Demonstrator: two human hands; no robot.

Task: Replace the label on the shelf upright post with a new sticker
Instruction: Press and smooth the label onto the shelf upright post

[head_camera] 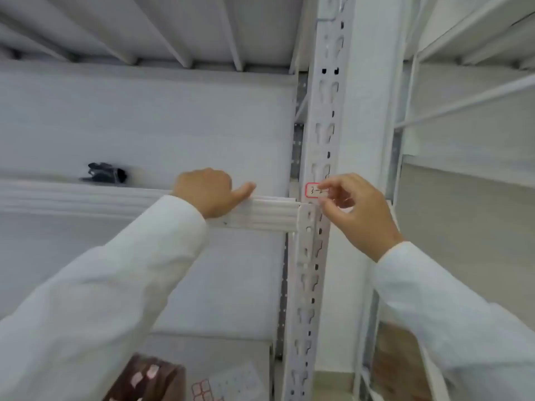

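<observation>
- Red-bordered label (pixel 314 189) sits on the white slotted upright post (pixel 318 140), just above the shelf beam (pixel 260 211).
- Right hand (pixel 354 211), at three o'clock of the label, pinches its right edge between thumb and forefinger.
- Left hand (pixel 210 191), at nine o'clock, rests curled on the beam, thumb out, gripping nothing.

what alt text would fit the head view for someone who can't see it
A person's right hand pinches the right edge of a small red-bordered label on a white perforated shelf upright post, while the left hand rests on the horizontal shelf beam beside it. A sticker sheet lies on the shelf below.
</observation>
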